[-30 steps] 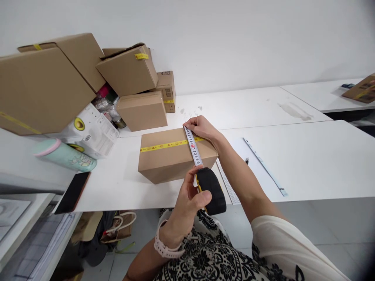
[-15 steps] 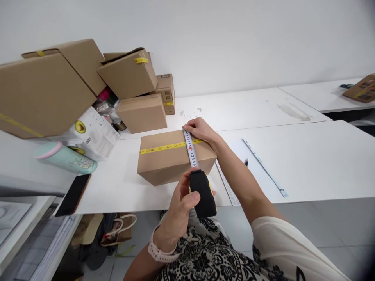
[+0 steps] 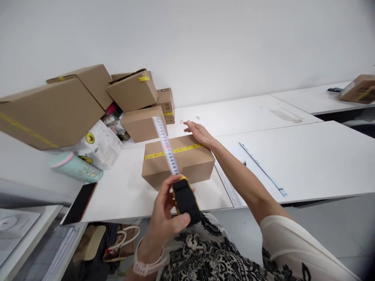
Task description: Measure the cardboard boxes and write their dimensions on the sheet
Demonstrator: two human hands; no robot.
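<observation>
My left hand grips a black and yellow tape measure in front of the table edge. Its white blade sticks out up and to the left, over the cardboard box that is sealed with yellow printed tape. The blade's far end is free and slightly blurred. My right hand rests at the far right corner of that box, fingers stretched out and apart, with nothing in them.
Cardboard boxes are piled at the back left by a white avocado-print box. A mint bottle and a dark phone-like slab lie near. Right of the box are printed paper and a pale ruler-like strip.
My right hand has let go of the blade's end and opened. The tape measure has moved left and down in my left hand, and its blade has swung left across the box.
</observation>
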